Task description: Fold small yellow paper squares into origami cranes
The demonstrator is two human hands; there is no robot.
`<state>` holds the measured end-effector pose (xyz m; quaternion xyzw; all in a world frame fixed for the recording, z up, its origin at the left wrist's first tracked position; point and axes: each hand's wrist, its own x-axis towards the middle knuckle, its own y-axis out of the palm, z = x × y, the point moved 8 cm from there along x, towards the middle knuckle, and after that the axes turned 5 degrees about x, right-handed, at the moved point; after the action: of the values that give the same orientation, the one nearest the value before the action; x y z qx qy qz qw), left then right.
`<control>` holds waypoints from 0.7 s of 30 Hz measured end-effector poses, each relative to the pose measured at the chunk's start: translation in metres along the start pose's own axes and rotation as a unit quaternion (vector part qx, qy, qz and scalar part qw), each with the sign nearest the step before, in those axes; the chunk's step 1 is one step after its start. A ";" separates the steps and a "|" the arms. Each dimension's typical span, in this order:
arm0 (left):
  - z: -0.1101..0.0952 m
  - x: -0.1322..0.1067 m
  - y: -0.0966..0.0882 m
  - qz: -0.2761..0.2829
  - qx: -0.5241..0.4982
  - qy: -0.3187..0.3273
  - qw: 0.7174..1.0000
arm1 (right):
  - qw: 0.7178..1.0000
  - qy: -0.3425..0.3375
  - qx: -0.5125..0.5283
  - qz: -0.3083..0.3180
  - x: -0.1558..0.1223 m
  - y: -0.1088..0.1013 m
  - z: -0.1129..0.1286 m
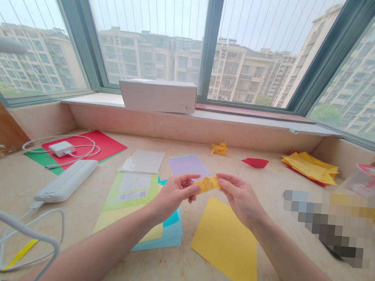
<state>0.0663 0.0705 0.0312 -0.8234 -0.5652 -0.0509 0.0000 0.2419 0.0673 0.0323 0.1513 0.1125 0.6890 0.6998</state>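
Between my two hands, a small folded piece of yellow paper (pixel 208 184) is held above the counter. My left hand (pixel 180 190) pinches its left end between thumb and fingers. At the right end, the fingertips of my right hand (pixel 237 195) grip it too. A flat sheet of yellow paper (pixel 228 249) lies below my right hand. Under my left hand and forearm are sheets of blue paper (pixel 173 235), a pale yellow sheet (pixel 124 218) and a green packet (pixel 113 193) with a barcode label. A lilac sheet (pixel 187 164) rests just beyond my hands.
At the left lie red paper (pixel 108 146), green paper (pixel 36 160), a charger (pixel 62 148), a white power strip (pixel 67 182) and cables. Farther back are a yellow folded figure (pixel 219 148), a red folded piece (pixel 255 162) and stacked yellow papers (pixel 311 167). A plastic cup (pixel 365 186) stands right.
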 end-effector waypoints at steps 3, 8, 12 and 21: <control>0.000 0.000 0.000 -0.002 -0.005 -0.010 1.000 | 1.000 0.007 0.003 -0.001 0.000 0.000 0.000; 0.001 -0.001 0.001 0.011 -0.006 -0.027 1.000 | 0.999 0.029 0.016 0.000 0.000 -0.001 -0.002; 0.002 -0.001 0.000 0.018 -0.007 -0.030 0.999 | 0.999 0.049 0.012 0.009 0.000 -0.005 -0.006; 0.001 -0.005 0.008 0.042 0.038 -0.037 0.998 | 0.973 0.048 -0.173 0.142 -0.007 0.011 -0.008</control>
<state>0.0718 0.0635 0.0301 -0.8472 -0.5312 0.0015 0.0127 0.2284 0.0612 0.0292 0.0089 0.0020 0.7967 0.6042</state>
